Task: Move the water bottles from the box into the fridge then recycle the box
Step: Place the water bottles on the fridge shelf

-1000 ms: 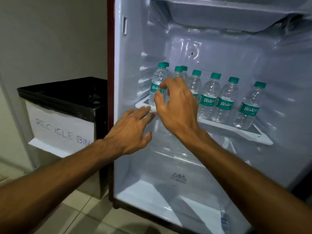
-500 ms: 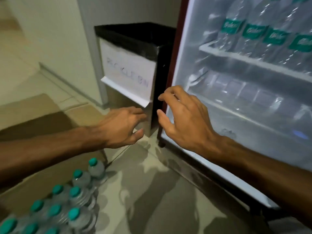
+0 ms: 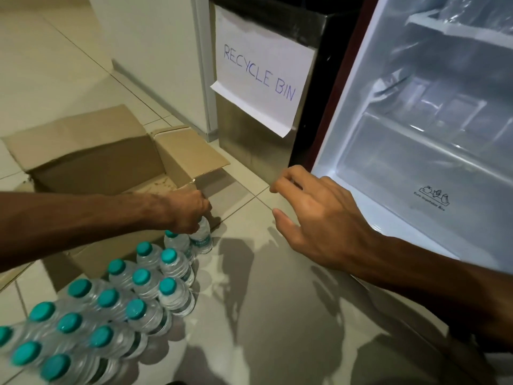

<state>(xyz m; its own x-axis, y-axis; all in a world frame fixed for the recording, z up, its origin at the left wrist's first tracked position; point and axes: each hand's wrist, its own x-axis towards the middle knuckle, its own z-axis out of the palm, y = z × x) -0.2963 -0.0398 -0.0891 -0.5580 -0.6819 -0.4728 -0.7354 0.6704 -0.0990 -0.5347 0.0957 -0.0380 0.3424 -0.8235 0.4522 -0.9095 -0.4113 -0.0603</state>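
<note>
Several clear water bottles with teal caps stand in rows on the tiled floor at the lower left. My left hand grips the top of the far-end bottle, covering its cap. Behind them lies an open cardboard box on its side. My right hand hovers above the floor with fingers spread and holds nothing. The open fridge fills the right side; its lower shelf and drawer show no bottles.
A steel bin with a paper sign reading RECYCLE BIN stands between the wall and the fridge. The fridge's dark red side edge rises just behind my right hand. Bare tile lies between bottles and fridge.
The view dropped from the fridge shelf down to the floor. My left hand went down and took hold of a bottle's top. My right hand came out of the fridge and hangs over the floor.
</note>
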